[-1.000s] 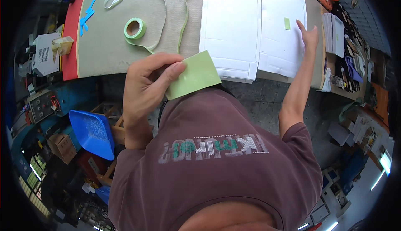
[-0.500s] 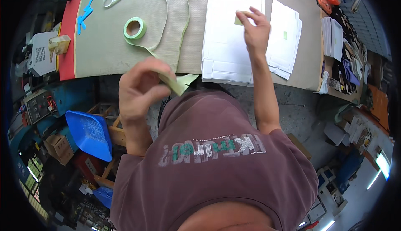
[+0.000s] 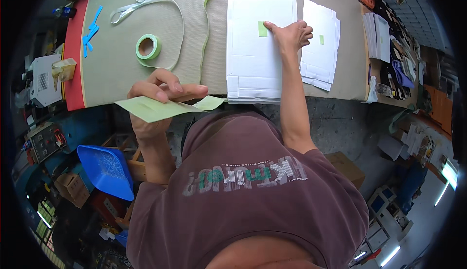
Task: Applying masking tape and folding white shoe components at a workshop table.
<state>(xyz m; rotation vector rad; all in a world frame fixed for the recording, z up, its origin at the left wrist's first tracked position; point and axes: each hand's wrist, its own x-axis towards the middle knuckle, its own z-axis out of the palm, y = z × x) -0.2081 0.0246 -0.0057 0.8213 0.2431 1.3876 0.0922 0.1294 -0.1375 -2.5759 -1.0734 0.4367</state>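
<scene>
My left hand (image 3: 158,86) is raised at the table's near edge, gripping a pale green flat strip (image 3: 158,109) that lies level below the fingers. A second small flap of the same green shows beyond the fingertips. On a stack of white flat cardboard sheets (image 3: 253,67), my right hand (image 3: 293,36) has its fingers curled, and its thumb touches the right edge of a green square (image 3: 262,30) lying on the top sheet. To the right sits a smaller white stack (image 3: 318,60), bearing a smaller green patch (image 3: 321,39).
A green tape roll (image 3: 155,50) stands on the grey table mat (image 3: 112,84). Behind it lies a loose white ribbon (image 3: 129,12), with a green strip (image 3: 205,26) to its right. Blue plastic pieces (image 3: 88,38) lie at left; a blue bin (image 3: 104,169) stands below.
My right hand has laid the green square on the white stack, and its thumb now rests there. The left hand's green strip has turned flatter. The view has shifted slightly.
</scene>
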